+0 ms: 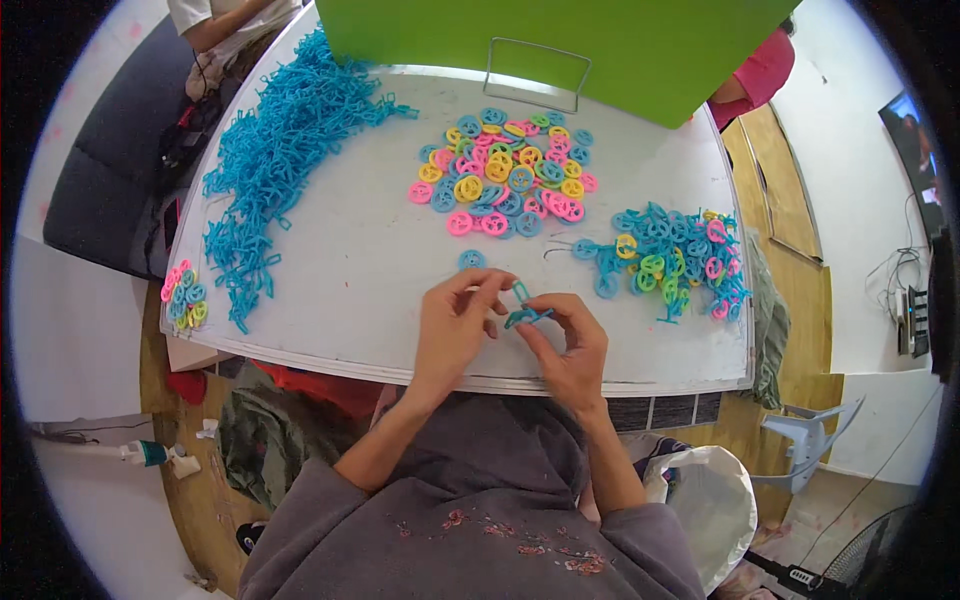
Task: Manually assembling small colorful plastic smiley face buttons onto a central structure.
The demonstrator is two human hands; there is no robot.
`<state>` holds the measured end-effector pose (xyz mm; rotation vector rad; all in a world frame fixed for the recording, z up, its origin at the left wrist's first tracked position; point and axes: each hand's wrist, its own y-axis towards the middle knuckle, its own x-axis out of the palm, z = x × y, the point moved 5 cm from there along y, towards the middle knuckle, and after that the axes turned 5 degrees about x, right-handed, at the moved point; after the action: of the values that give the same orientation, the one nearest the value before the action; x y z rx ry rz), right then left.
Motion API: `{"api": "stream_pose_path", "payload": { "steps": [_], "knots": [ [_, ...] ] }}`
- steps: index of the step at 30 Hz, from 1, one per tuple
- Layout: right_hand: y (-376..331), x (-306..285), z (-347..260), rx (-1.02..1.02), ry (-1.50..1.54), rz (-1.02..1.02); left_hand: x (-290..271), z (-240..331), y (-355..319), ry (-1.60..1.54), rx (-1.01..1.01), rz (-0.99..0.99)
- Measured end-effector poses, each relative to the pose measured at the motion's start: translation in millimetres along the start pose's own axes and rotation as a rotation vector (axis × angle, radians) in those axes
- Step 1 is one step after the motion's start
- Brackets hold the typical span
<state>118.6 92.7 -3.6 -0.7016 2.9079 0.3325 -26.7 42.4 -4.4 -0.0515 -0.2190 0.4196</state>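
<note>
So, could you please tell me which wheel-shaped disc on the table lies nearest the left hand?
The lone blue disc just beyond the left hand; it lies by itself, apart from the multicoloured pile of discs farther back.

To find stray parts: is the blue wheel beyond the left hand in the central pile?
Out: white tabletop separates the blue wheel from the pile.

Reaching up from below with the bare left forearm (pixel 385 450) slanting right and the bare right forearm (pixel 618 465) slanting left. Bending the bare left hand (pixel 452 322) inward with half-curled fingers (pixel 486 288) pointing right; pinching with the bare right hand (pixel 575 350), thumb (pixel 537 343) and forefinger (pixel 555 303) extended leftward, near the left fingers
</note>
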Motion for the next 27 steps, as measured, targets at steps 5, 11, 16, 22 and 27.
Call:
{"api": "stream_pose_path", "payload": {
  "steps": [5,11,16,22,27],
  "knots": [
    [2.8,4.8,4.9,0.078,0.232,-0.039,7.2,15.1,0.2,0.018,0.076,-0.142],
    [1.8,12.8,5.8,0.251,0.377,-0.05,13.5,1.3,-8.1,0.029,0.016,-0.091],
    [1.2,18.1,-4.4,0.201,0.303,0.007,18.1,-1.9,-7.7,0.196,0.28,0.032],
    [-0.6,3.7,16.1,0.36,0.335,0.032,2.0,11.4,6.5,0.603,0.44,0.093],
    [3.7,-3.3,16.2,0.319,0.272,0.083,-18.9,12.5,22.4,1.029,0.542,0.192]
  ]
}}
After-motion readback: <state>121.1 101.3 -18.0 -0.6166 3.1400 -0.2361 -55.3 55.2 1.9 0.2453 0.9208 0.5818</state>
